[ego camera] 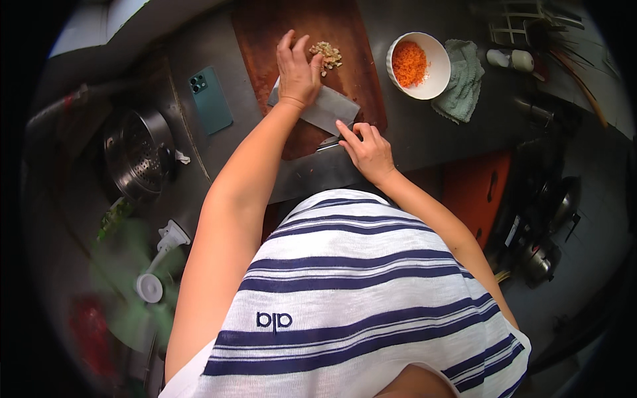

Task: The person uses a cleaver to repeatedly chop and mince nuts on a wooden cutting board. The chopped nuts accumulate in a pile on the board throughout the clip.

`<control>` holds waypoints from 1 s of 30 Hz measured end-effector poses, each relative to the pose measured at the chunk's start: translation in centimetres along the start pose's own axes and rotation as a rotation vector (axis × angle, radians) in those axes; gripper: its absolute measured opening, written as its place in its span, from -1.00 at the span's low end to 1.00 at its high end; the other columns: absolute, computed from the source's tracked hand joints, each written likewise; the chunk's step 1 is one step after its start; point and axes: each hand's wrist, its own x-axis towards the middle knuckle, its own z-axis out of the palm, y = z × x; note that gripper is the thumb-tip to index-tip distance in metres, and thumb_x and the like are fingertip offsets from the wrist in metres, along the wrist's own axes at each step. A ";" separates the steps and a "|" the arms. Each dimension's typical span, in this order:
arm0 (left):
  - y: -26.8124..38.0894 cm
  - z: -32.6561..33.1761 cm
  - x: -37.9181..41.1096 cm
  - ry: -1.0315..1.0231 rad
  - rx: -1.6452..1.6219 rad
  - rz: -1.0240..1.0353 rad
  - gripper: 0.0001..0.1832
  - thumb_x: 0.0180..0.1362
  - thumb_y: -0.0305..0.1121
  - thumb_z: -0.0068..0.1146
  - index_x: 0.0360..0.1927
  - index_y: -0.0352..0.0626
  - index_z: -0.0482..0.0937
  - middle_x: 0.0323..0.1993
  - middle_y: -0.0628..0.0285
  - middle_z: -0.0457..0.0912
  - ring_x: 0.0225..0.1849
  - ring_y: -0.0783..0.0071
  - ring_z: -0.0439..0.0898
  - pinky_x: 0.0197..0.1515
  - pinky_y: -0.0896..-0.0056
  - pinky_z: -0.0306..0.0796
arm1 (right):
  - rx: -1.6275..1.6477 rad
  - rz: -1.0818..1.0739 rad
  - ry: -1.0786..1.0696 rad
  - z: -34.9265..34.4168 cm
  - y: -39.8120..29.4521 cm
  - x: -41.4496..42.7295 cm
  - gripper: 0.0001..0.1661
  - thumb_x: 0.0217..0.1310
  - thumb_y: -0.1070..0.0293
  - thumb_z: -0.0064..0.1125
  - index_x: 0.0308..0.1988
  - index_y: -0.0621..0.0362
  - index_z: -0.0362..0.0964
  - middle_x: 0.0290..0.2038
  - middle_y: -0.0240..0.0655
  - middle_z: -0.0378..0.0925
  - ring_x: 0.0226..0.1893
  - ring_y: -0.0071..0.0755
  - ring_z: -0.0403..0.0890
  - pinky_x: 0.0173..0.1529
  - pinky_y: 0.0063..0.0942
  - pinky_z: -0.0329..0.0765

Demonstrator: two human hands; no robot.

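A wide cleaver (pixel 328 108) lies nearly flat over the wooden cutting board (pixel 318 20). Near the upper left of its blade is my left hand (pixel 299 69), fingers spread, with the thumb close to a small pile of chopped pale pieces (pixel 326 55); whether the palm touches the blade is hard to tell. By the blade's lower right end, my right hand (pixel 366 144) has its index finger extended towards the metal and its thumb beside it. The cleaver's handle is mostly hidden, so its grip cannot be made out.
Right of the board, a white bowl (pixel 438 64) holds shredded orange food (pixel 409 64) beside a green cloth (pixel 460 82). A teal phone (pixel 211 102) lies left. Further left are a perforated metal pot (pixel 144 159) and a fan (pixel 149 287) with blurred blades.
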 end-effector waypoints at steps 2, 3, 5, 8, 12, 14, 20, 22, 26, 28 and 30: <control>0.3 -2.1 2.2 0.138 -0.032 0.037 -0.55 0.36 -0.20 0.15 0.22 -0.20 0.42 0.29 -0.08 0.29 0.33 -0.09 0.28 0.41 -0.03 0.17 | 0.028 0.016 0.016 -1.1 -0.2 0.3 -0.47 0.20 0.24 0.36 0.19 -0.11 0.56 -0.27 -0.38 0.44 -0.30 -0.30 0.55 -0.29 -0.35 0.60; 0.6 -3.5 3.3 0.202 -0.055 0.052 -0.58 0.38 -0.21 0.13 0.19 -0.21 0.44 0.28 -0.08 0.30 0.31 -0.07 0.30 0.39 0.00 0.19 | 0.046 0.013 0.027 -1.9 -0.2 0.6 -0.50 0.22 0.25 0.36 0.17 -0.08 0.57 -0.29 -0.36 0.46 -0.34 -0.27 0.58 -0.29 -0.33 0.61; 1.5 -6.9 4.8 0.332 -0.078 0.005 -0.68 0.40 -0.26 0.11 0.12 -0.21 0.50 0.21 -0.04 0.36 0.27 0.02 0.35 0.30 0.10 0.29 | 0.180 0.074 0.061 -3.0 -0.4 1.1 -0.57 0.25 0.31 0.33 0.13 -0.02 0.61 -0.31 -0.33 0.53 -0.38 -0.23 0.61 -0.29 -0.33 0.61; 0.6 -10.1 3.3 0.399 -0.100 -0.225 -0.79 0.33 -0.36 0.18 -0.05 -0.24 0.56 -0.06 0.06 0.53 -0.08 0.22 0.55 -0.01 0.26 0.47 | 0.373 0.112 0.159 -3.9 0.0 2.0 -0.65 0.31 0.36 0.29 0.08 0.08 0.63 -0.36 -0.27 0.59 -0.44 -0.28 0.63 -0.32 -0.40 0.58; -0.5 -9.4 -3.2 -0.015 -0.009 -0.332 -0.79 0.18 -0.39 0.31 -0.15 -0.24 0.59 -0.24 0.05 0.60 -0.32 0.20 0.63 -0.16 0.20 0.52 | 0.705 0.437 0.034 -5.1 -0.1 2.0 -0.69 0.41 0.38 0.20 0.08 0.19 0.62 -0.44 -0.31 0.63 -0.54 -0.54 0.60 -0.45 -0.52 0.49; 1.3 -8.4 -5.2 -0.174 0.029 -0.439 -0.76 0.15 -0.39 0.36 -0.13 -0.21 0.62 -0.20 0.10 0.63 -0.29 0.22 0.66 -0.15 0.25 0.55 | 0.800 0.581 -0.007 -5.5 -0.5 1.9 -0.69 0.43 0.35 0.18 0.09 0.17 0.62 -0.44 -0.35 0.63 -0.55 -0.60 0.57 -0.50 -0.54 0.47; 2.3 -6.2 -5.8 -0.200 0.099 -0.233 -0.74 0.16 -0.41 0.31 -0.07 -0.20 0.64 -0.15 0.04 0.59 -0.08 -0.01 0.59 -0.02 0.05 0.50 | 0.827 0.678 -0.013 -5.6 -0.5 1.2 -0.68 0.41 0.31 0.22 0.08 0.18 0.63 -0.39 -0.37 0.65 -0.52 -0.63 0.59 -0.48 -0.56 0.48; 2.7 -5.9 -4.9 -0.249 0.033 -0.213 -0.81 0.20 -0.42 0.27 -0.12 -0.20 0.66 -0.15 0.03 0.60 -0.06 -0.02 0.60 -0.01 0.04 0.50 | 0.746 0.618 0.052 -5.4 0.2 1.2 -0.68 0.36 0.33 0.29 0.06 0.19 0.63 -0.33 -0.30 0.67 -0.46 -0.51 0.64 -0.38 -0.50 0.54; 2.6 -5.7 -4.3 -0.217 0.010 -0.159 -0.86 0.26 -0.42 0.23 -0.15 -0.21 0.68 -0.20 0.08 0.64 -0.16 0.01 0.66 -0.11 0.13 0.53 | 0.405 0.385 0.199 -5.5 2.1 2.6 -0.63 0.19 0.37 0.42 0.01 0.20 0.64 -0.25 -0.10 0.67 -0.26 -0.11 0.68 -0.14 -0.33 0.58; 2.7 -5.8 -3.7 -0.177 -0.002 -0.167 -0.87 0.28 -0.42 0.21 -0.15 -0.19 0.68 -0.22 0.09 0.65 -0.17 0.03 0.67 -0.12 0.14 0.53 | 0.356 0.368 0.210 -5.5 3.1 3.9 -0.64 0.22 0.34 0.39 0.01 0.18 0.64 -0.27 -0.11 0.66 -0.28 -0.10 0.68 -0.15 -0.33 0.57; 2.4 -5.8 -3.5 -0.160 -0.004 -0.172 -0.88 0.29 -0.43 0.19 -0.15 -0.18 0.68 -0.22 0.09 0.66 -0.18 0.03 0.67 -0.13 0.15 0.53 | 0.333 0.316 0.226 -5.0 4.4 4.8 -0.65 0.24 0.33 0.38 0.01 0.18 0.64 -0.28 -0.13 0.66 -0.30 -0.11 0.67 -0.17 -0.33 0.56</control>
